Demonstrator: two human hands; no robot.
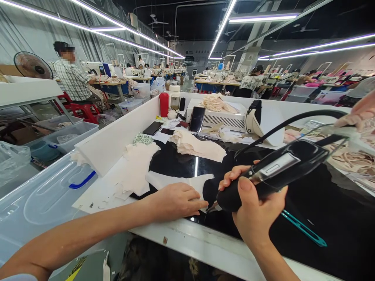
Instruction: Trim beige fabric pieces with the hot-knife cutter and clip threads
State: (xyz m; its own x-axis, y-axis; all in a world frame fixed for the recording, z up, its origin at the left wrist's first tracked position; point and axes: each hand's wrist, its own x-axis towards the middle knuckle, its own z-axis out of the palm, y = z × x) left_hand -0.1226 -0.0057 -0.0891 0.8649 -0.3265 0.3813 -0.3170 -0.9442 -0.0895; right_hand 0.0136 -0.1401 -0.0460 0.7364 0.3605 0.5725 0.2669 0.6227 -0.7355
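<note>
My left hand [178, 201] lies flat on a cream fabric piece [166, 180] near the front edge of the black tabletop, fingers stretched to the right. My right hand [258, 210] is wrapped round a black corded hand tool [281, 166] with a silver panel on its side. The tool tilts down to the left, and its narrow tip sits by the fabric's right end, close to my left fingertips. Whether the tip touches the cloth I cannot tell. A teal looped plastic item [321, 242] rests on the tabletop right of my right hand.
Stacked cream fabric pieces [199, 146] and more fabric [140, 164] lie behind and left. Phones [197, 119], a red bottle [164, 104] and a white machine [216, 115] stand at the back. Another person's hand [361, 113] reaches in at right. A lidded clear bin [55, 199] adjoins the table.
</note>
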